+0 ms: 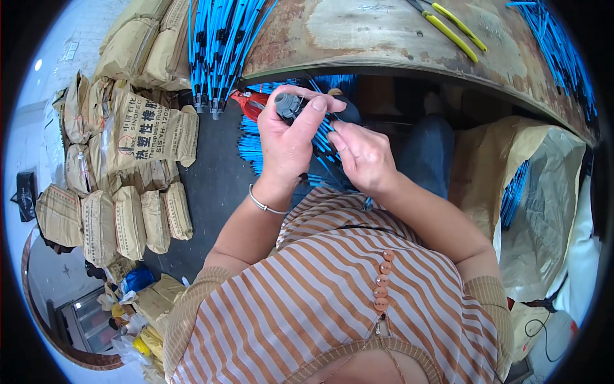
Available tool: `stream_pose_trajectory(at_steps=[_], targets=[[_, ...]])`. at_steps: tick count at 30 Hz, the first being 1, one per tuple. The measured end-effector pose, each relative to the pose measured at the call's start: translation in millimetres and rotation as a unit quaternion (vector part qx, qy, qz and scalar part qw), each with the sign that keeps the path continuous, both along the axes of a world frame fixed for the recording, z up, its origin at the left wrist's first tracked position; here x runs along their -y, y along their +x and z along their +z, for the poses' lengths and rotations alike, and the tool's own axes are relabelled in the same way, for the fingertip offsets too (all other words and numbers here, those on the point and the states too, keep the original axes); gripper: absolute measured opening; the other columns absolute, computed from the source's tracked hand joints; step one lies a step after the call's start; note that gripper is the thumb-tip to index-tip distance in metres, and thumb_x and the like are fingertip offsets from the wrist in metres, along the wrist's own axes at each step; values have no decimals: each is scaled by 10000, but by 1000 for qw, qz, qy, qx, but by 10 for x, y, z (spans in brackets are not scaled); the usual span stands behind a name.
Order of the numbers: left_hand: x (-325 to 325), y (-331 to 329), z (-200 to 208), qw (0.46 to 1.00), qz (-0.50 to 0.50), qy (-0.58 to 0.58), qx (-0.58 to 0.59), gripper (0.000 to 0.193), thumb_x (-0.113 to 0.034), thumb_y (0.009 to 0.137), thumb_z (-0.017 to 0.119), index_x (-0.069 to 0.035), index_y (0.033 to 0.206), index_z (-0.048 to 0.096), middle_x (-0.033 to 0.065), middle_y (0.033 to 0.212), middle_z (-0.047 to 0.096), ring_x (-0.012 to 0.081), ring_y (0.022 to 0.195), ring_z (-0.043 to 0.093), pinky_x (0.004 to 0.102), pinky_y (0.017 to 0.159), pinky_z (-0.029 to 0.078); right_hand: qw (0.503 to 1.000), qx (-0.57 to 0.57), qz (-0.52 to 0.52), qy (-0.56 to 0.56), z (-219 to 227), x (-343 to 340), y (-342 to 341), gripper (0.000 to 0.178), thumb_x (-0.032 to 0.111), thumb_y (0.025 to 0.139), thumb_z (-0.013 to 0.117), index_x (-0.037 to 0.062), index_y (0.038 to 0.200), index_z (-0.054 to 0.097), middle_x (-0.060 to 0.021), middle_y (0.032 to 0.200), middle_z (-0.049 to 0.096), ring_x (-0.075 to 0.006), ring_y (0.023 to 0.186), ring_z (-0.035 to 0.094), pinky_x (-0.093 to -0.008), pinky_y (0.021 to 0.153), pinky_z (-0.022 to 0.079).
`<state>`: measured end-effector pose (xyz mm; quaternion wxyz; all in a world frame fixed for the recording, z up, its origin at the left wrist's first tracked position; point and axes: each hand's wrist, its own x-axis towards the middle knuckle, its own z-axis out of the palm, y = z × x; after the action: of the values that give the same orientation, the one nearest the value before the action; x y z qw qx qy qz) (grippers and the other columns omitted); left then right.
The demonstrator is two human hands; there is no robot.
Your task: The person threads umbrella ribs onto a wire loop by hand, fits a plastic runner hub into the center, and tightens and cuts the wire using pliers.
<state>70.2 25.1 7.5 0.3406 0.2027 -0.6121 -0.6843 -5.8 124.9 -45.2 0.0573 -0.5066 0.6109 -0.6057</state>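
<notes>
My left hand [289, 131] is wrapped round a bundle of thin blue cables with dark grey connector ends [291, 107], which stick up past the thumb. Close beside it, the fingers of my right hand [366, 153] are pinched on the same bundle, lower down its length. Part of the bundle [326, 150] shows between the two hands; the rest is hidden by my fingers. Just behind the left hand is a red object [251, 104], mostly covered, its kind unclear. More blue cables [249, 150] lie in a pile beneath my hands.
A worn wooden table [358, 32] curves across the far side, bearing yellow-handled pliers [454, 29] and blue cable bundles [224, 45] [556, 57] at both ends. Brown paper sacks [153, 134] are stacked at left. At right stands an open, plastic-lined sack [543, 205] with blue cables inside.
</notes>
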Motion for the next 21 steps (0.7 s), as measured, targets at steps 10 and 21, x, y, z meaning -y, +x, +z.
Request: stream_pose_trajectory(at_steps=[10, 21], targets=[[25, 44, 66, 999, -33, -39, 9, 59, -51, 824, 536, 4, 838, 520, 174, 814, 644, 221, 791, 624, 355, 775, 492, 998, -67, -12, -20, 84, -135, -190, 162, -13, 768, 617, -16, 930, 603, -141, 823, 613, -267, 717, 613, -316, 653, 494], [58, -72, 161, 987, -161, -9, -21, 69, -65, 826, 534, -13, 815, 490, 179, 800, 621, 264, 802, 619, 401, 802, 484, 998, -38, -45, 34, 124, -178, -158, 206, -9, 704, 664, 1, 904, 614, -120, 802, 605, -257, 700, 591, -321, 644, 482]])
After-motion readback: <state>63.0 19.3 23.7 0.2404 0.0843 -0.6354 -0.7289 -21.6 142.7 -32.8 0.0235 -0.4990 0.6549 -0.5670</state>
